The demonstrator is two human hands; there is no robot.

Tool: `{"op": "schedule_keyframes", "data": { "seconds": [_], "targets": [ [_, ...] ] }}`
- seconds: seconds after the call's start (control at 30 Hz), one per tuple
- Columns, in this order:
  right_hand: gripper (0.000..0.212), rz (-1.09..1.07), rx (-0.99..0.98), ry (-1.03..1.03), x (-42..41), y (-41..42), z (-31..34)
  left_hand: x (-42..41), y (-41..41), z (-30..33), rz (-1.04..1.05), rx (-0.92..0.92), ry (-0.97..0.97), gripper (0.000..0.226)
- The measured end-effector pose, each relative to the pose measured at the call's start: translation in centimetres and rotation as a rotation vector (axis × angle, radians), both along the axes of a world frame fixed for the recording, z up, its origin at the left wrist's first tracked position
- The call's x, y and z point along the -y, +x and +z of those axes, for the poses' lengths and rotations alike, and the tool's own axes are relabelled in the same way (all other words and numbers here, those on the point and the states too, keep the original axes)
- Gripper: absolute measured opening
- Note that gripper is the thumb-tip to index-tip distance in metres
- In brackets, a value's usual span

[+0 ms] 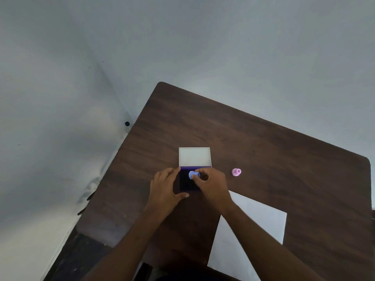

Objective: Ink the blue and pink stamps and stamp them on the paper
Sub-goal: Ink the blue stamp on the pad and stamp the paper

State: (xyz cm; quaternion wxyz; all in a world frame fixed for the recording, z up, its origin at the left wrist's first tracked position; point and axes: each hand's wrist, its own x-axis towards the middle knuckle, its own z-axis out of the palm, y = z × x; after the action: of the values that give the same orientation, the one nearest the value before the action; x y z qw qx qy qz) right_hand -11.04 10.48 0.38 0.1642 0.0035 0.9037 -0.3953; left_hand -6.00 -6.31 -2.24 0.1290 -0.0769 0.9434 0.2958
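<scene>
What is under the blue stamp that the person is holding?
Under the blue stamp is the dark surface of the open ink pad, which the left hand holds. The right hand pinching the stamp hides part of it, so contact with the ink cannot be seen.

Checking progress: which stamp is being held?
The blue stamp, gripped by the right hand over the ink pad; the pink stamp sits untouched on the table.
</scene>
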Motion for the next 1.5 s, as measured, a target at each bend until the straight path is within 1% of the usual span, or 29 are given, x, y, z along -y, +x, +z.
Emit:
{"op": "schedule_keyframes", "data": {
  "seconds": [0.07, 0.2, 0.33, 0.43, 0.53, 0.63, 0.77, 0.87, 1.0, 1.13, 1.27, 1.4, 1.5],
  "targets": [
    [0.021, 0.038, -0.015, 0.074, 0.8, -0.2, -0.6, 0.0, -0.3, -0.5, -0.024, 0.031, -0.053, 0.096],
    [0.026, 0.114, 0.099, 0.236, 2.3, -0.7, -1.8, 0.0, -1.0, -0.9, -0.057, 0.047, -0.161, 0.100],
    [0.028, 0.094, 0.171, 0.309, 3.1, -1.1, -2.6, 0.1, -1.6, -1.2, -0.057, 0.039, -0.177, 0.096],
    [0.025, 0.106, 0.138, 0.334, 3.5, -0.9, -2.7, 0.2, -1.7, -1.3, -0.044, 0.029, -0.177, 0.091],
    [0.028, 0.173, 0.117, 0.372, 3.9, -0.5, -2.8, 0.3, -1.7, -1.4, -0.032, 0.028, -0.178, 0.087],
    [0.033, 0.109, 0.194, 0.356, 4.4, -0.7, -2.7, 0.3, -1.8, -1.4, -0.034, 0.026, -0.181, 0.086],
    [0.041, 0.124, 0.247, 0.391, 4.7, -0.8, -2.8, 0.3, -1.9, -1.2, -0.028, 0.024, -0.176, 0.084],
    [0.042, 0.111, 0.255, 0.394, 4.7, -0.7, -2.8, 0.2, -1.8, -1.1, -0.029, 0.032, -0.182, 0.084],
    [0.040, 0.160, 0.218, 0.419, 4.7, -0.5, -2.8, 0.2, -1.8, -1.1, -0.028, 0.024, -0.191, 0.084],
    [0.040, 0.076, 0.268, 0.385, 4.9, -0.9, -2.7, 0.1, -1.8, -1.0, -0.028, 0.023, -0.184, 0.083],
    [0.037, 0.092, 0.257, 0.400, 5.0, -0.8, -2.6, 0.2, -1.7, -0.8, -0.033, 0.026, -0.181, 0.083],
    [0.038, 0.008, 0.294, 0.314, 4.7, -0.6, -2.7, 0.3, -1.7, -0.7, -0.041, 0.043, -0.176, 0.084],
    [0.037, 0.005, 0.285, 0.291, 4.5, -0.3, -2.8, 0.3, -1.7, -0.5, -0.048, 0.058, -0.169, 0.085]
  ]
}}
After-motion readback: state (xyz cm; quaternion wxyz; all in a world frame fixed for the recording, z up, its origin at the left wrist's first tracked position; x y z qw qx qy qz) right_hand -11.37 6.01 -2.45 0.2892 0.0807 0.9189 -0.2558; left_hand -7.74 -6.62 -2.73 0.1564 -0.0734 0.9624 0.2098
